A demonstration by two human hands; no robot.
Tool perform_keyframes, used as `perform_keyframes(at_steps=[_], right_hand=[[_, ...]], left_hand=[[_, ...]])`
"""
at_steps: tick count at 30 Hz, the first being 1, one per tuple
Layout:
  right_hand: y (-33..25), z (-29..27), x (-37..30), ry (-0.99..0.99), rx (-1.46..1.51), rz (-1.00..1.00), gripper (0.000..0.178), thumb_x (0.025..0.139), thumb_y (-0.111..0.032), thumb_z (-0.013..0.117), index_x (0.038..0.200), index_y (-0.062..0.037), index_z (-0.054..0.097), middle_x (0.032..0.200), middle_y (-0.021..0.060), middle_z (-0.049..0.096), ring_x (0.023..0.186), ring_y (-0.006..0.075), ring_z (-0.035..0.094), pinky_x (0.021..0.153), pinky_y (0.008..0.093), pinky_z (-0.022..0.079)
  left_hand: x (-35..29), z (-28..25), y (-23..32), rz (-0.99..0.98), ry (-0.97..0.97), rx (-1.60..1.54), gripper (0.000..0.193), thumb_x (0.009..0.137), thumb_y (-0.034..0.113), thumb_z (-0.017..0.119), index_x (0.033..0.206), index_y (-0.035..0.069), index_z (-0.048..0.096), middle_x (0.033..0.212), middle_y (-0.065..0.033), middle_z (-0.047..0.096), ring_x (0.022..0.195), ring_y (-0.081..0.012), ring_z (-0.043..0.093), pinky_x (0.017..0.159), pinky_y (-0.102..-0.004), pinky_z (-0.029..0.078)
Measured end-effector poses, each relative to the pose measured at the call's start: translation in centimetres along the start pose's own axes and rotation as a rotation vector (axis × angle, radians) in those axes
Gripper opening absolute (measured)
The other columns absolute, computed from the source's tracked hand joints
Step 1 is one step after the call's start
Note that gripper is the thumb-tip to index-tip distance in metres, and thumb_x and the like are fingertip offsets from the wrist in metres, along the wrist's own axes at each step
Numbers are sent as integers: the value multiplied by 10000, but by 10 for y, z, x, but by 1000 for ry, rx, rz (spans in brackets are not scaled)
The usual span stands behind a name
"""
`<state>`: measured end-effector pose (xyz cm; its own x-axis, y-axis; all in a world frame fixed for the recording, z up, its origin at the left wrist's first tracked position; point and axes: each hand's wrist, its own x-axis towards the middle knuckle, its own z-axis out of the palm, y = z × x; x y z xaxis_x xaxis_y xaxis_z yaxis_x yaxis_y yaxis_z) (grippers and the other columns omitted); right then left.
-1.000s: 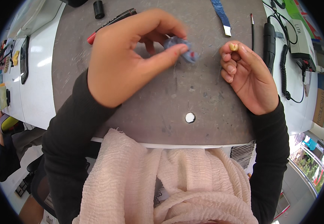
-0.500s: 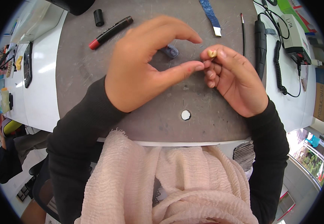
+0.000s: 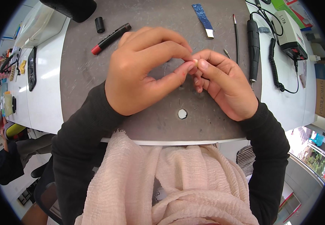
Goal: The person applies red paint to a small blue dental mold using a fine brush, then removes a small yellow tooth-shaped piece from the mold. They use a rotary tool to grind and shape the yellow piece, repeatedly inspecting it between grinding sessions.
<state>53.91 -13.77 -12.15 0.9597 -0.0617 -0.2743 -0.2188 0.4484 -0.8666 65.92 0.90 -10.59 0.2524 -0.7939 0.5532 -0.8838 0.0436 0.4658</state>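
Note:
Between the fingertips of both hands is a small cream-yellow piece, tooth-like in shape (image 3: pixel 195 63), mostly covered by the fingers. My right hand (image 3: pixel 228 88) pinches it between thumb and forefinger, the other fingers curled beneath. From the other side, my left hand (image 3: pixel 136 71) brings thumb and forefinger together on the same piece. Both hands are held over the grey-brown work mat (image 3: pixel 151 129). Beyond my right hand lie a thin metal bit (image 3: pixel 227 54) and a slim dark brush (image 3: pixel 236 39).
A red-and-black marker (image 3: pixel 112 38) and its black cap (image 3: pixel 99 25) lie at the far left. Farther back is a blue strip with a white end (image 3: pixel 203 20). On the right are a black rotary handpiece (image 3: pixel 253 48) and its control box (image 3: pixel 290 33). A hole (image 3: pixel 182 114) pierces the mat.
My left thumb and forefinger have closed from a wide gap onto the small piece. Both hands have met, the right one shifting left. The blue-grey lump on the mat is now hidden.

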Motion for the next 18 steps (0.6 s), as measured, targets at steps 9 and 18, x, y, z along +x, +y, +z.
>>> perform_keyframes(at_steps=[9,18], right_hand=[[3,1,1,11,-33,12,232,842,-243,529,932,-30,552,791,-10,519,659,40,442,615,171,376],[1,-2,2,-16,5,26,227,860,-217,496,958,-23,562,804,-5,515,678,39,445,623,178,380]], left_hand=[[-3,4,3,143,60,326,142,608,41,644,734,80,592,808,-2,598,684,-124,545,634,-238,351],[-2,-2,-3,-32,6,114,111,699,21,587,799,39,544,792,-47,575,701,-152,535,624,-234,356]])
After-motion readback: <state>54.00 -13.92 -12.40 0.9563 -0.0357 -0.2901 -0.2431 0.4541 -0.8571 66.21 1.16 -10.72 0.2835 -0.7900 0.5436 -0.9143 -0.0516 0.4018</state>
